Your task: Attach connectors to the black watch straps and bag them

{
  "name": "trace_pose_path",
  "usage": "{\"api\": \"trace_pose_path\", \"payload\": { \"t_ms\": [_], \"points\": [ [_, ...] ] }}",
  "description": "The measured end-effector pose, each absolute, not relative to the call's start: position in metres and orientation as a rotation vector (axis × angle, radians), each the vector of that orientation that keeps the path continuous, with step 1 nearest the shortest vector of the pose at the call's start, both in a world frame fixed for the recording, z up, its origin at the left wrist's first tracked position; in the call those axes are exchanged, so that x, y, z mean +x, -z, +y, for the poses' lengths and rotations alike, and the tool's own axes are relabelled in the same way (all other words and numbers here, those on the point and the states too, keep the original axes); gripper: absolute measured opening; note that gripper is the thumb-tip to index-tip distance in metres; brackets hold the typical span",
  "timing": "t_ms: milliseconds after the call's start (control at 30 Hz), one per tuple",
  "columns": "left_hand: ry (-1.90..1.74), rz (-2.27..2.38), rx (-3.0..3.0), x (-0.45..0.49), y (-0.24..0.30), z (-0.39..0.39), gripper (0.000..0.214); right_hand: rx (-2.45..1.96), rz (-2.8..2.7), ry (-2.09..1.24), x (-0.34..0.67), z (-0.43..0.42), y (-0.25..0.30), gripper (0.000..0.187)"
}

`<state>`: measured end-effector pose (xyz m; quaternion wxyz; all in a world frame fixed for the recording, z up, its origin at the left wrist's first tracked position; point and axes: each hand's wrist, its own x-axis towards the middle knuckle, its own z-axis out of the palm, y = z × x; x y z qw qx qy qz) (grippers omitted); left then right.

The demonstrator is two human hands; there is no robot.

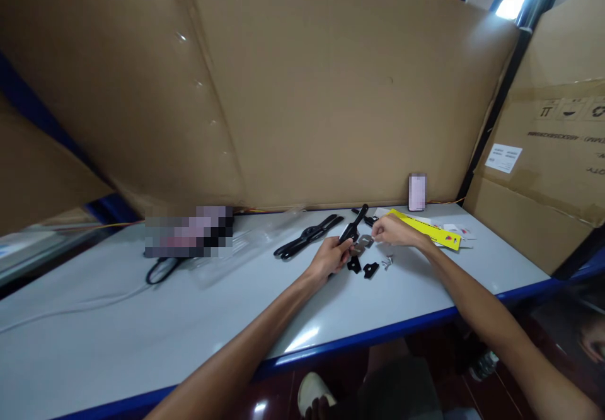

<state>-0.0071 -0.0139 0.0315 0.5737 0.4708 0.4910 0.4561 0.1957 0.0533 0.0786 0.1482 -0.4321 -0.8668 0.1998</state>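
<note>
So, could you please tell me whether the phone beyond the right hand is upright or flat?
Upright: the phone stands on its short edge, lit screen facing the camera.

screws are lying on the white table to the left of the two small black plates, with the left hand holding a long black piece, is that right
One thing is off: in the head view, the screws lie on the white table to the right of the two small black plates, with the left hand holding a long black piece.
</note>
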Motion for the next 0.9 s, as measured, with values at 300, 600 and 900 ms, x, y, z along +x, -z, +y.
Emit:
{"api": "trace_pose_path", "payload": {
  "t_ms": [300, 600, 900],
  "points": [
    [-1.056, 1.153, 1.126, -0.006, -0.030, -0.013, 0.029, -0.981, -2.020, -0.864, 0.168, 0.044, -0.062, 0.007],
    [-1.021, 1.168, 1.169, -0.004, -0.032, -0.014, 0.029, -0.999, -2.205, -0.420, 0.161, 0.036, -0.060, 0.008],
    [-0.982, 1.141, 1.157, -0.005, -0.031, -0.012, 0.036, -0.808, -2.605, 0.177, 0.161, 0.025, -0.063, 0.019]
  ]
}}
